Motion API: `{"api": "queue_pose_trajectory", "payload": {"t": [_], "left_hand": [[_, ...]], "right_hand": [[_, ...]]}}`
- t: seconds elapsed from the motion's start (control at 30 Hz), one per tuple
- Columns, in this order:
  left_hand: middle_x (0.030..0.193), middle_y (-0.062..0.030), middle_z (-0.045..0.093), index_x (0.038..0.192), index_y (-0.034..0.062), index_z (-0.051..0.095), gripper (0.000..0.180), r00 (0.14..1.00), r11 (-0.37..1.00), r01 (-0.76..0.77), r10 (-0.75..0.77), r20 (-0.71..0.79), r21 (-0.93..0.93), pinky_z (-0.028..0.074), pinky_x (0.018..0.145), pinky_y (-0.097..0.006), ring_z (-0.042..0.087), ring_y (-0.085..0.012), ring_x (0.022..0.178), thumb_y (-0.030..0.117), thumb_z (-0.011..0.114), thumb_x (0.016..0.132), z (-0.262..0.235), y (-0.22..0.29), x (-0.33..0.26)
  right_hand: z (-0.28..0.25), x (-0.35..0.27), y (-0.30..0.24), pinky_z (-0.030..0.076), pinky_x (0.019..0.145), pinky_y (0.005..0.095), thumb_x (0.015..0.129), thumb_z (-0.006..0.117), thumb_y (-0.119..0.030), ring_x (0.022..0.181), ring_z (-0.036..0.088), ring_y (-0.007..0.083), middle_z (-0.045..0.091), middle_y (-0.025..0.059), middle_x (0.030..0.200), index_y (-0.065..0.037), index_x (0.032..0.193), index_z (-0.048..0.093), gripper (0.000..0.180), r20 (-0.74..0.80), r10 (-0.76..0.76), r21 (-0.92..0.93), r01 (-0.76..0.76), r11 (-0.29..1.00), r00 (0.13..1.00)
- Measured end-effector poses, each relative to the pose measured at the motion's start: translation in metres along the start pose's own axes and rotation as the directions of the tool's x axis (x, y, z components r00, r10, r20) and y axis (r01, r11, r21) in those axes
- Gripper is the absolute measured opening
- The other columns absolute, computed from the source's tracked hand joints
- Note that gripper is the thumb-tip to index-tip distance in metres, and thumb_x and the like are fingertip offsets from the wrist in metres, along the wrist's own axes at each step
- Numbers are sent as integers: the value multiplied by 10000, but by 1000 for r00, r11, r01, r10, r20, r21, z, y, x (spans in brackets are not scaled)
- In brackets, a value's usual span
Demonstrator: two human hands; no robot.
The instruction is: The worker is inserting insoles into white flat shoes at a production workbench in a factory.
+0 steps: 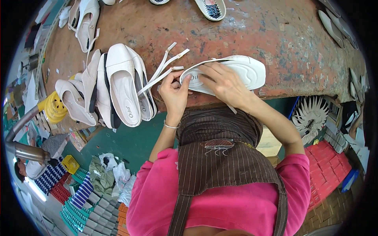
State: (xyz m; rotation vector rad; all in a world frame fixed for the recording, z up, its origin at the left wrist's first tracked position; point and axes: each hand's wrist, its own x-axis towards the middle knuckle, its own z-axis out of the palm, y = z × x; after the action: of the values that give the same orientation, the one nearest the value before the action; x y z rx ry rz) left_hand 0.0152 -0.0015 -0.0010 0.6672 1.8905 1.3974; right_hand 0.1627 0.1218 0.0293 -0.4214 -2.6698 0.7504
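Note:
A white shoe insole (pixel 244 70) lies on the stained brown workbench (pixel 275 35) near its front edge. My right hand (pixel 222 84) presses flat on the insole's heel end. My left hand (pixel 173 92) pinches the heel end of the insole where white straps (pixel 165 69) fan out to the upper left. A thin bracelet sits on my left wrist. I wear a pink top and a brown striped apron.
A stack of white flat shoes (pixel 122 84) lies left of my hands, more white shoes (pixel 84 23) farther back left. Soles (pixel 212 8) lie at the far edge and grey insoles (pixel 332 25) at the right. A yellow nozzle (pixel 55 108) on a metal pipe stands left. Red crates (pixel 328 169) sit on the floor.

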Motion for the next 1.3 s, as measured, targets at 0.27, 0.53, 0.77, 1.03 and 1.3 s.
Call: {"api": "queue_pose_trajectory", "payload": {"t": [0.27,0.53,0.77,1.03,1.3], "left_hand": [[796,-67,607,890,-67,606,42,996,997,-67,69,-54,38,528,407,-243,609,-83,557,-30,614,907,4,0,6],[696,-96,599,869,-40,545,104,994,974,-105,95,58,200,485,405,-282,633,-138,515,22,582,943,3,22,4],[637,-133,601,771,43,529,218,920,673,-327,65,387,663,474,540,-430,631,-323,606,171,678,865,39,53,-45],[1299,-231,524,1216,-84,567,571,665,467,-731,323,673,499,253,1136,-587,404,-416,1325,153,728,722,58,43,-72],[1478,-197,419,1395,-38,453,636,701,388,-693,167,693,608,217,1145,-595,288,-334,1443,238,645,855,62,27,-74]], "right_hand": [[-2,12,17,343,1164,431,792,584,-99,1311,515,240,580,133,1366,-69,1207,675,426,257,-278,115,256,960,926],[-30,-7,-9,272,1187,468,686,628,-48,1211,588,245,693,100,1165,-82,959,757,303,188,111,-275,-56,960,976],[-65,3,52,411,982,482,752,696,-167,1016,617,346,661,135,1003,-56,957,705,233,-497,439,-135,-566,813,749],[-32,-64,-36,315,1127,554,745,594,14,1299,479,424,568,264,1274,30,1044,576,300,-178,409,-103,-431,897,895],[-21,20,13,235,1156,549,796,550,-21,1252,531,359,581,226,1279,51,1329,494,541,97,628,-383,-554,739,772]]}}
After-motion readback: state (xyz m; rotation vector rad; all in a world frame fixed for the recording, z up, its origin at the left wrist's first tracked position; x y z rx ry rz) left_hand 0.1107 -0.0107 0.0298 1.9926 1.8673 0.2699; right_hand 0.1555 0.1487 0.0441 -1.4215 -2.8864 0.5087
